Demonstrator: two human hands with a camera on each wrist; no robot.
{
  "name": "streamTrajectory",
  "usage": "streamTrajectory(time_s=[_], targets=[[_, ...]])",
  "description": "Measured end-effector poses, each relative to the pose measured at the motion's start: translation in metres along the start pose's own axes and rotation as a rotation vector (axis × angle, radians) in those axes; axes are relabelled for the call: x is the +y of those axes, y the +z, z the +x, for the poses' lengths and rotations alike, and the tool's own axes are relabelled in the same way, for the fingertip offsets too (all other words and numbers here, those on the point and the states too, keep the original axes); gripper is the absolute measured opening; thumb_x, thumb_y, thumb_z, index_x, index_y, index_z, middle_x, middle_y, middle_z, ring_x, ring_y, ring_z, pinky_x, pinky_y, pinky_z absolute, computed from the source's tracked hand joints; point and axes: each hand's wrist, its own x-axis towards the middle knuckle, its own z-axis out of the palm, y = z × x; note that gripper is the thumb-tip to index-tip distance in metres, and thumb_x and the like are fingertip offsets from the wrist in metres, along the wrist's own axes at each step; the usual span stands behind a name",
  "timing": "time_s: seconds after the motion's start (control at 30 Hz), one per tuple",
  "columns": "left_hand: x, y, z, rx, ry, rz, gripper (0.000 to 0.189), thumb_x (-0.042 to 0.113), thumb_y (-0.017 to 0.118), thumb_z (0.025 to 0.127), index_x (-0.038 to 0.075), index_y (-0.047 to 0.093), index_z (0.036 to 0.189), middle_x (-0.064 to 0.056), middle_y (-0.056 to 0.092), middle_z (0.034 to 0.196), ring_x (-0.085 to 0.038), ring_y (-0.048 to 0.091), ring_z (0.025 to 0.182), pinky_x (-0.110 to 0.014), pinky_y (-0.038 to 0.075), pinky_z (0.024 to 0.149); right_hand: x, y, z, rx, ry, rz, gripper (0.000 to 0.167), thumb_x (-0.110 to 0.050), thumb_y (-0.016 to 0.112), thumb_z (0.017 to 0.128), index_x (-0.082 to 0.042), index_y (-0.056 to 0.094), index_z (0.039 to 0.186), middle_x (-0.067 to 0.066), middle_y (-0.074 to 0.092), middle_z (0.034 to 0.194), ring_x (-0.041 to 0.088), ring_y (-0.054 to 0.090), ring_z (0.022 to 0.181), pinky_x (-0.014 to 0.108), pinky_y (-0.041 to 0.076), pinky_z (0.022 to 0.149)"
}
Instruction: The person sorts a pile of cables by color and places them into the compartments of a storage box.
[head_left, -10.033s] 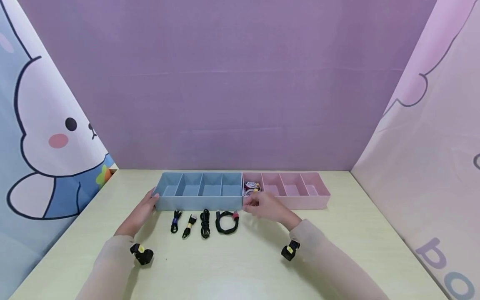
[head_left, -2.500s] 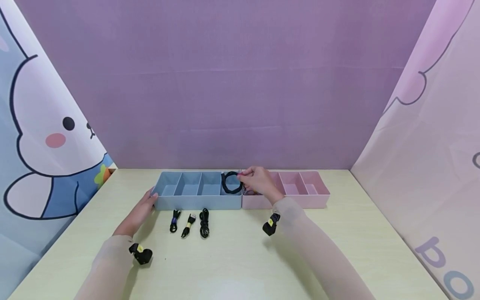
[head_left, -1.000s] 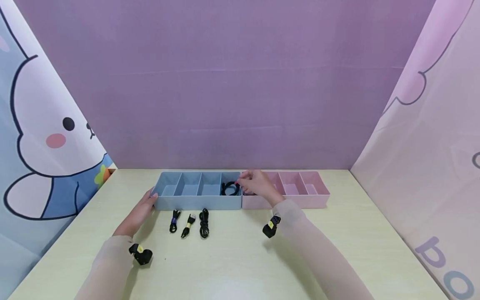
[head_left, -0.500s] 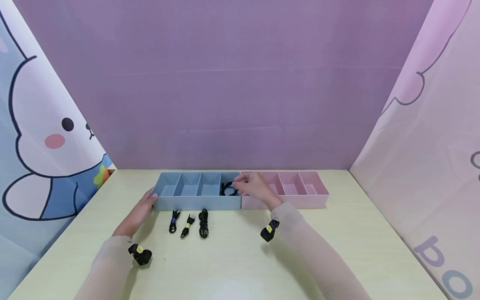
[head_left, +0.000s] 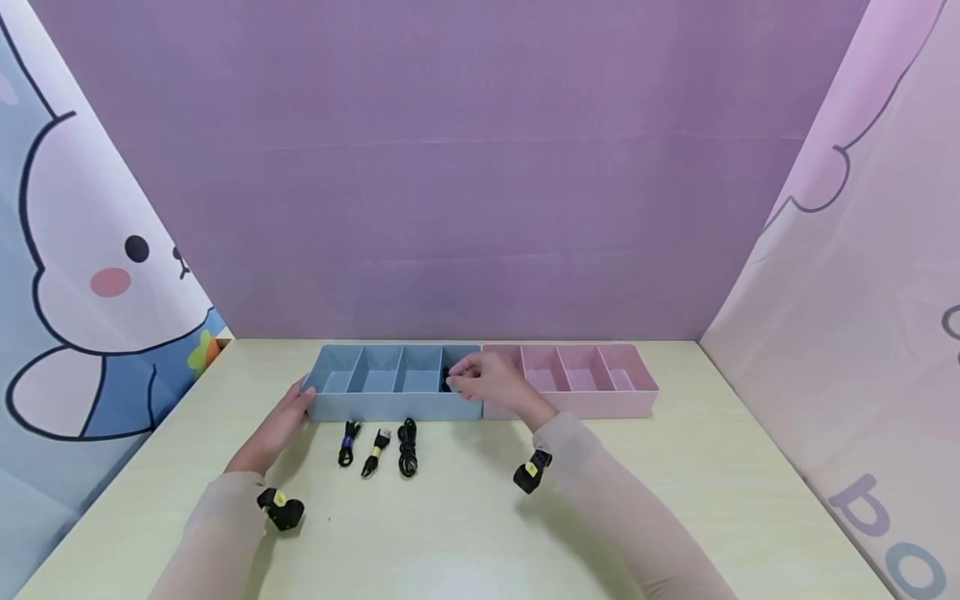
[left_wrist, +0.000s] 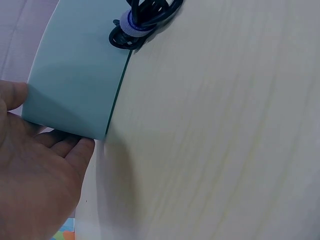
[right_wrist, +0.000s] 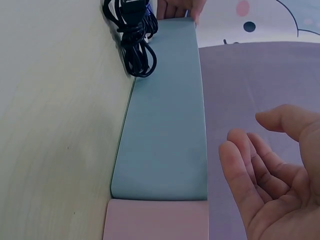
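One in, three out front

The pale table (head_left: 450,542) bore a blue box (head_left: 393,407) and a pink box (head_left: 576,406), end to end. The person's left hand (head_left: 276,425) gripped the blue box's left end, thumb at the rim, fingers bent against the end wall. The right hand (head_left: 497,383) was over that box's rightmost compartment, thumb well apart from loosely bent fingers, nothing between them. Inside that compartment sat the black coil (head_left: 446,379). Half a second earlier the right fingertips had been at its right edge; they had since shifted left across it. Ten seconds back it had lain on the table, so I judged it placed and perhaps being settled. A thick black cable (head_left: 407,450), a yellow-banded cable (head_left: 376,454) and a purple-tied cable (head_left: 347,444) lay loose before the blue box.

The right hand covered nearly all the coil, so I couldn't tell whether a fingertip touched it. It also hid most of the pink box's leftmost compartment and whatever lay there.
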Motion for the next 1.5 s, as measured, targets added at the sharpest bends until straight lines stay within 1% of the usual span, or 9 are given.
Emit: streamTrajectory(time_s=[0.2, 0.37, 0.5, 0.7, 0.83, 0.97, 1.2, 1.33, 1.5], targets=[[0.0, 0.001, -0.001, -0.002, -0.016, 0.008, 0.068, 0.043, 0.019, 0.11, 0.008, -0.015, 0.158, -0.024, -0.013, 0.163, -0.047, -0.007, 0.148, -0.063, 0.008, 0.118, -0.004, 0.007, -0.003, -0.038, -0.006, -0.007, 0.023, -0.026, 0.068, 0.097, -0.008, 0.071, 0.112, 0.019, 0.072, 0.096, 0.038, 0.069, 0.088, 0.051, 0.059, 0.081], [0.001, 0.001, -0.002, 0.002, -0.008, 0.012, 0.068, 0.042, 0.019, 0.111, 0.008, -0.014, 0.159, -0.024, -0.013, 0.163, -0.047, -0.007, 0.148, -0.064, 0.007, 0.118, -0.005, 0.013, -0.005, -0.055, -0.007, -0.008, 0.023, -0.026, 0.067, 0.098, -0.008, 0.07, 0.112, 0.019, 0.071, 0.097, 0.04, 0.068, 0.089, 0.054, 0.057, 0.082], [0.001, 0.0, -0.002, 0.005, -0.005, 0.015, 0.068, 0.043, 0.019, 0.11, 0.008, -0.014, 0.159, -0.025, -0.013, 0.163, -0.047, -0.007, 0.148, -0.064, 0.007, 0.118, -0.005, 0.016, -0.006, -0.069, 0.002, 0.009, 0.025, -0.03, 0.068, 0.097, -0.01, 0.071, 0.112, 0.02, 0.07, 0.095, 0.04, 0.068, 0.09, 0.056, 0.056, 0.082], [0.0, 0.0, -0.002, 0.006, -0.01, 0.01, 0.069, 0.044, 0.019, 0.11, 0.008, -0.013, 0.159, -0.025, -0.013, 0.163, -0.047, -0.007, 0.148, -0.065, 0.007, 0.117, -0.004, 0.023, -0.007, -0.1, -0.003, -0.01, 0.022, -0.028, 0.069, 0.096, -0.011, 0.073, 0.109, 0.018, 0.071, 0.09, 0.039, 0.069, 0.086, 0.049, 0.059, 0.078], [0.001, 0.0, -0.002, 0.009, -0.02, 0.011, 0.068, 0.045, 0.019, 0.11, 0.009, -0.014, 0.159, -0.024, -0.013, 0.163, -0.047, -0.007, 0.148, -0.065, 0.006, 0.117, -0.003, 0.03, -0.007, -0.121, 0.002, -0.008, 0.019, -0.027, 0.069, 0.097, -0.012, 0.073, 0.108, 0.02, 0.071, 0.093, 0.04, 0.069, 0.086, 0.051, 0.059, 0.078], [0.002, 0.0, -0.003, 0.005, -0.025, 0.014, 0.068, 0.045, 0.018, 0.11, 0.01, -0.014, 0.159, -0.024, -0.014, 0.163, -0.047, -0.008, 0.148, -0.065, 0.006, 0.117, -0.003, 0.036, -0.008, -0.127, 0.035, -0.002, 0.019, -0.027, 0.069, 0.096, -0.012, 0.073, 0.106, 0.019, 0.072, 0.097, 0.038, 0.069, 0.086, 0.052, 0.058, 0.079], [0.001, 0.0, -0.002, 0.004, -0.013, 0.012, 0.07, 0.046, 0.019, 0.11, 0.009, -0.014, 0.159, -0.024, -0.014, 0.163, -0.048, -0.008, 0.148, -0.066, 0.005, 0.117, -0.004, 0.046, -0.012, -0.149, 0.053, -0.05, 0.022, -0.032, 0.071, 0.095, -0.014, 0.073, 0.106, 0.011, 0.073, 0.092, 0.032, 0.07, 0.083, 0.046, 0.06, 0.075], [0.001, 0.0, -0.003, 0.005, -0.012, 0.012, 0.07, 0.047, 0.019, 0.109, 0.011, -0.014, 0.159, -0.024, -0.014, 0.163, -0.048, -0.008, 0.148, -0.066, 0.005, 0.117, -0.003, 0.051, -0.013, -0.151, 0.062, -0.084, 0.021, -0.034, 0.071, 0.094, -0.015, 0.073, 0.104, 0.011, 0.073, 0.09, 0.029, 0.071, 0.079, 0.044, 0.06, 0.072], [0.001, 0.001, -0.003, 0.008, -0.007, 0.015, 0.069, 0.046, 0.019, 0.11, 0.011, -0.014, 0.159, -0.024, -0.013, 0.164, -0.047, -0.007, 0.148, -0.065, 0.006, 0.117, 0.0, 0.057, -0.013, -0.159, 0.053, -0.074, 0.021, -0.031, 0.073, 0.093, -0.012, 0.074, 0.102, 0.012, 0.073, 0.086, 0.029, 0.071, 0.076, 0.041, 0.06, 0.07]])
